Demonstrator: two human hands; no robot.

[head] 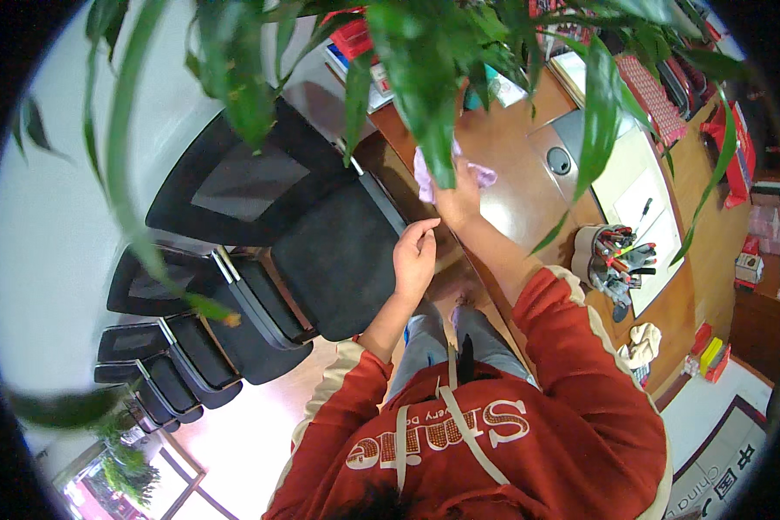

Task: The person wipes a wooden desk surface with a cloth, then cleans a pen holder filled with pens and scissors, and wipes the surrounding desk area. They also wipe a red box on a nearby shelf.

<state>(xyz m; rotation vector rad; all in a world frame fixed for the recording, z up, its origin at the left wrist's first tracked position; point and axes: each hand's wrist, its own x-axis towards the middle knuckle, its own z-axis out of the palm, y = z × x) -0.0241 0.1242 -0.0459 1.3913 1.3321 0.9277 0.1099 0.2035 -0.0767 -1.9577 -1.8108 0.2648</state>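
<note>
My right hand point(457, 198) presses a light purple cloth point(425, 174) onto the wooden desk point(513, 156), near its left edge; green leaves cover part of the hand and cloth. Nothing shows in my left hand point(418, 255), which hovers beside the desk edge over the gap by a black chair, its fingers loosely curled. Right of my right forearm stands a pen holder point(585, 253) packed with pens and markers. Beyond it lies a pale desk mat with a sheet of paper point(640, 188) and a black pen point(646, 208). A round black cable grommet point(558, 160) is set in the desk.
Leafy plant stems point(416, 84) hang across the top of the view. Black chairs point(338, 253) line the left side along a white wall. Books and red boxes point(351, 36) stand at the desk's far end. A crumpled cream cloth point(642, 344) lies at the desk's lower right.
</note>
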